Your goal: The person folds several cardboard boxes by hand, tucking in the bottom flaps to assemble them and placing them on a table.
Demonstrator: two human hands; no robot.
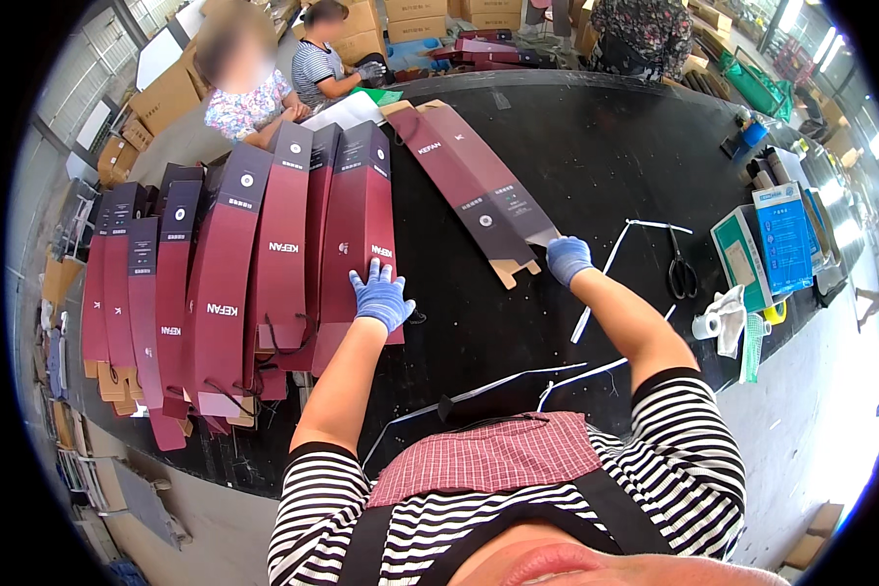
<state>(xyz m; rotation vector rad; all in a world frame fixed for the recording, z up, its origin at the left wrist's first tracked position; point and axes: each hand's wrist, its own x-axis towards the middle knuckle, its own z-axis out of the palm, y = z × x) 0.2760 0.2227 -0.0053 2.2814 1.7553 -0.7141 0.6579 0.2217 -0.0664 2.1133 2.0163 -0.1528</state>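
Note:
Both hands wear blue gloves. My left hand (381, 295) lies flat with fingers spread on the nearest of a fanned row of flattened maroon paper bags (264, 254) at the left of the black table (596, 156). My right hand (567, 259) grips the near end of another flat maroon bag (474, 181) that lies diagonally across the middle of the table. That bag's brown cardboard end tab (515, 271) shows beside the hand.
White strips (610, 259) and black scissors (681, 273) lie right of my right hand. A tape roll (710, 322), cloth and blue-green boxes (776, 239) sit at the right edge. Two other people sit at the far left end, cardboard cartons (415, 20) behind them.

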